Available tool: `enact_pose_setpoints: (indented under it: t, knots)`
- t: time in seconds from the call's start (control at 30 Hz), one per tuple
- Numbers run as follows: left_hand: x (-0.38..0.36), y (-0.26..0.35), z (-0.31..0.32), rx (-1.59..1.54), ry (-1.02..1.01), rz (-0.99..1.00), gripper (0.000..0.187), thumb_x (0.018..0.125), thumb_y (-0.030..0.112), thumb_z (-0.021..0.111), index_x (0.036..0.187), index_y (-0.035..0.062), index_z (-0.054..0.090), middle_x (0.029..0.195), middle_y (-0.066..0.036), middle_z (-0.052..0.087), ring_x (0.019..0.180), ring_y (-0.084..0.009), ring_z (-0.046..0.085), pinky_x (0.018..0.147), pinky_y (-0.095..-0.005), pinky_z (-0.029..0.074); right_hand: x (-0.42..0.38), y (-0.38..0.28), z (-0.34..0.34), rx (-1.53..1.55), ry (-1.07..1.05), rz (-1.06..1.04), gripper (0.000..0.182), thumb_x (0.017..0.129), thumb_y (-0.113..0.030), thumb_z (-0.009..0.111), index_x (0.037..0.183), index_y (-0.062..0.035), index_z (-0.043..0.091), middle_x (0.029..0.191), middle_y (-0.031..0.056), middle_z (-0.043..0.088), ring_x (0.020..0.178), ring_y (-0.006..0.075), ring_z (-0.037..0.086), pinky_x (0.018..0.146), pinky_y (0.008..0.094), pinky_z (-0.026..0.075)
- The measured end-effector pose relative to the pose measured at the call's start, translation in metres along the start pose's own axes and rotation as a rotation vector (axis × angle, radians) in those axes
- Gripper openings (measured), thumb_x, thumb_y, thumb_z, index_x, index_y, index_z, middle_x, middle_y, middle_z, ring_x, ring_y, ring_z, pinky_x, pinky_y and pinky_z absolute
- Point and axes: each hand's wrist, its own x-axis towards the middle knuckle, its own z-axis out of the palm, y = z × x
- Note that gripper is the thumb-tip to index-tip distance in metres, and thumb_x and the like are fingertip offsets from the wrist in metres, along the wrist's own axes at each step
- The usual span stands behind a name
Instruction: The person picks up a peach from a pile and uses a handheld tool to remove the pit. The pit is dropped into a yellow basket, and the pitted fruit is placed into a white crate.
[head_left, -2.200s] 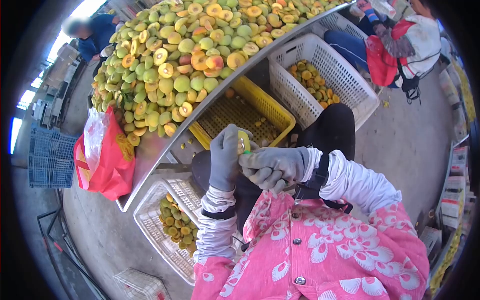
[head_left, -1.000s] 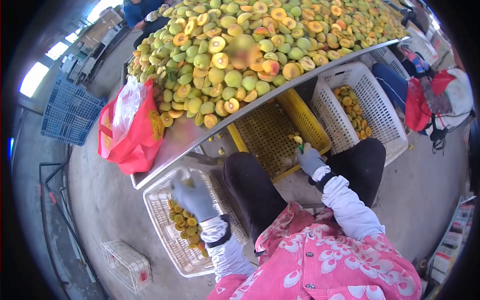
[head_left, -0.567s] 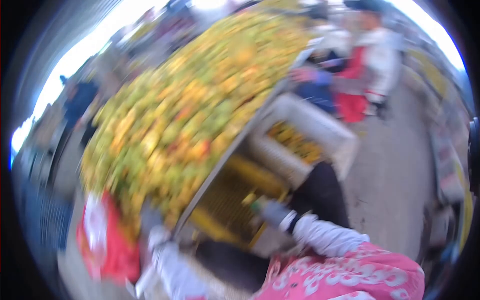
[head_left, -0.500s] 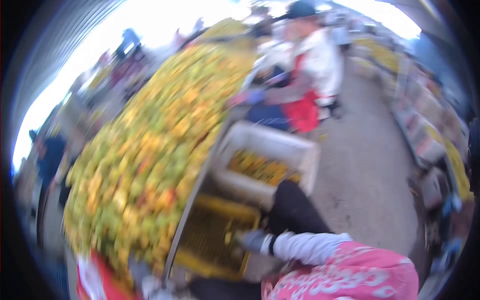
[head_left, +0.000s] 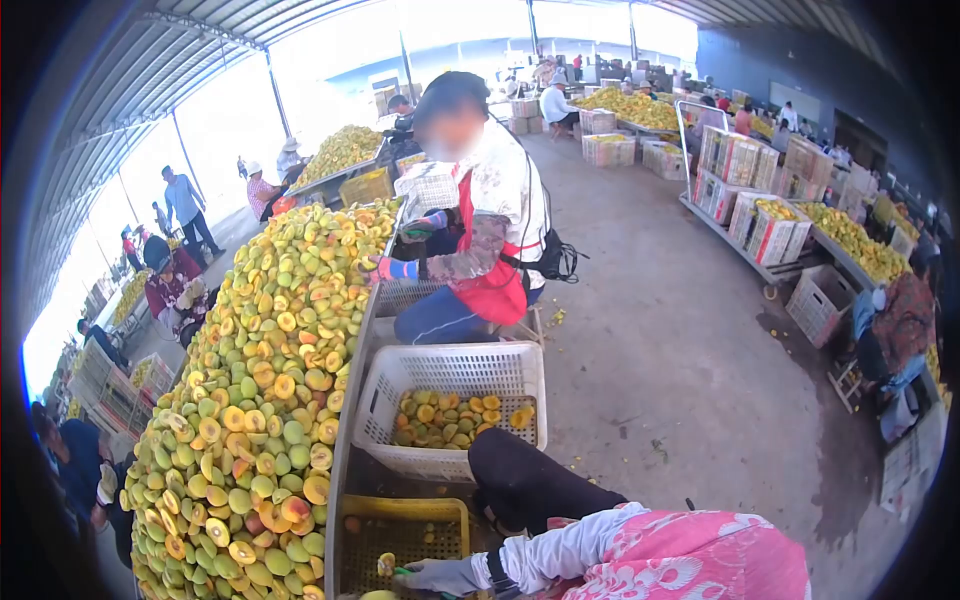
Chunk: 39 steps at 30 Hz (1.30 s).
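Observation:
My right hand [head_left: 437,577], in a grey glove, is low over the yellow crate [head_left: 455,507]. Its fingers are drawn together, with a peach half [head_left: 386,563] right at the tips. A bit of green shows at the fingertips. My left hand is out of sight below the frame; a green peach [head_left: 380,596] is just visible at the bottom edge. Left of the crate rises a big heap of peaches [head_left: 260,400], many cut in half, behind a metal table edge [head_left: 345,430]. A white crate [head_left: 450,365] beyond holds more halves.
A co-worker [head_left: 490,200] sits past the white crate, hands at the heap. My dark-trousered knee [head_left: 540,475] is beside the crates. Along the right stand a cart with stacked boxes [head_left: 735,160] and another table of fruit [head_left: 850,240]. Other people work at the left.
My view has swung and sharpened from a blur. My left hand, earlier by the near end of the heap, has left the frame. My right hand appears lower, still over the yellow crate.

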Motion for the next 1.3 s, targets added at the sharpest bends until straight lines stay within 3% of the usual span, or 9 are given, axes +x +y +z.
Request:
enact_pose_setpoints:
  t: [0.2, 0.47, 0.6, 0.73, 0.83, 0.87, 0.97, 1.2, 1.3]
  knots:
    - [-0.011, -0.012, 0.044, 0.596, -0.149, 0.1, 0.047, 0.101, 0.03, 0.054, 0.136, -0.0016, 0.051, 0.127, -0.018, 0.06, 0.118, -0.0282, 0.058, 0.098, -0.0365, 0.047, -0.042, -0.038, 0.011, 0.295, -0.14, 0.086, 0.041, 0.1, -0.05, 0.047, 0.094, -0.0124, 0.063, 0.07, -0.0068, 0.051, 0.053, 0.0054, 0.044, 0.047, 0.0216, 0.036]
    - [0.013, -0.058, 0.013, -0.662, 0.027, -0.472, 0.045, 0.106, 0.044, 0.039, 0.098, 0.0055, 0.06, 0.094, -0.005, 0.061, 0.078, -0.0151, 0.058, 0.071, -0.0293, 0.049, -0.048, -0.075, 0.019, 0.132, 0.021, 0.064, 0.036, 0.093, -0.033, 0.07, 0.115, -0.0108, 0.052, 0.086, -0.001, 0.059, 0.068, 0.0087, 0.06, 0.055, 0.0239, 0.049]
    - [0.013, -0.025, 0.047, -0.609, 0.108, -0.461, 0.06, 0.105, 0.052, 0.029, 0.115, 0.0007, 0.059, 0.101, -0.008, 0.066, 0.096, -0.0168, 0.062, 0.086, -0.0319, 0.05, -0.036, -0.069, 0.022, -0.647, 0.241, -0.16, 0.059, 0.076, -0.035, 0.083, 0.113, -0.0038, 0.049, 0.099, 0.0267, 0.065, 0.093, 0.041, 0.068, 0.077, 0.0425, 0.052]
    - [0.008, -0.074, 0.012, -0.568, -0.431, -0.414, 0.062, 0.105, 0.051, 0.03, 0.125, -0.002, 0.055, 0.105, -0.011, 0.066, 0.09, -0.0199, 0.066, 0.083, -0.0322, 0.054, -0.03, -0.08, 0.012, 0.203, 0.003, 0.267, 0.037, 0.092, -0.04, 0.068, 0.107, -0.0083, 0.056, 0.07, -0.0014, 0.053, 0.048, 0.0067, 0.047, 0.042, 0.0247, 0.04]
    - [0.002, -0.035, 0.037, 0.101, -0.098, 0.069, 0.04, 0.107, 0.03, 0.038, 0.118, -0.0055, 0.052, 0.094, -0.013, 0.065, 0.074, -0.0173, 0.064, 0.065, -0.0275, 0.054, -0.027, -0.079, 0.01, 0.056, -0.023, 0.349, 0.036, 0.093, -0.042, 0.066, 0.105, -0.0086, 0.058, 0.067, -0.0006, 0.052, 0.047, 0.0084, 0.048, 0.042, 0.0254, 0.039]
    - [0.008, -0.015, 0.039, -0.593, -0.04, -0.404, 0.025, 0.1, 0.012, 0.052, 0.115, -0.0077, 0.05, 0.093, -0.012, 0.065, 0.075, -0.0168, 0.065, 0.063, -0.0249, 0.053, -0.03, -0.079, 0.012, 0.05, -0.007, 0.316, 0.038, 0.094, -0.047, 0.063, 0.098, -0.0088, 0.06, 0.064, -0.001, 0.05, 0.047, 0.0082, 0.047, 0.043, 0.0245, 0.039]
    - [0.004, -0.044, 0.045, -0.299, 0.071, -0.171, 0.026, 0.094, 0.001, 0.058, 0.117, -0.0081, 0.047, 0.097, -0.013, 0.065, 0.076, -0.0181, 0.065, 0.066, -0.0269, 0.055, -0.032, -0.071, 0.025, 0.044, 0.178, 0.26, 0.04, 0.094, -0.047, 0.062, 0.096, -0.0078, 0.062, 0.063, -0.0015, 0.052, 0.047, 0.0087, 0.048, 0.044, 0.0245, 0.04]
    - [-0.008, -0.056, 0.04, -0.018, 0.294, -0.044, 0.053, 0.092, 0.012, 0.067, 0.131, -0.006, 0.037, 0.105, -0.017, 0.064, 0.091, -0.0203, 0.064, 0.077, -0.0311, 0.056, -0.036, -0.058, 0.006, -0.458, -0.054, 0.364, 0.033, 0.095, -0.036, 0.06, 0.103, -0.0041, 0.061, 0.075, 0.0054, 0.063, 0.053, 0.0114, 0.056, 0.051, 0.0284, 0.045]
    - [-0.006, -0.055, 0.039, -0.422, 0.42, -0.185, 0.058, 0.104, 0.05, 0.036, 0.121, -0.003, 0.053, 0.102, -0.012, 0.063, 0.089, -0.0187, 0.061, 0.078, -0.0312, 0.053, -0.026, -0.031, -0.003, -0.52, 0.134, 0.1, 0.031, 0.095, -0.035, 0.06, 0.095, -0.0037, 0.058, 0.073, 0.0047, 0.061, 0.052, 0.0107, 0.055, 0.048, 0.0283, 0.045]
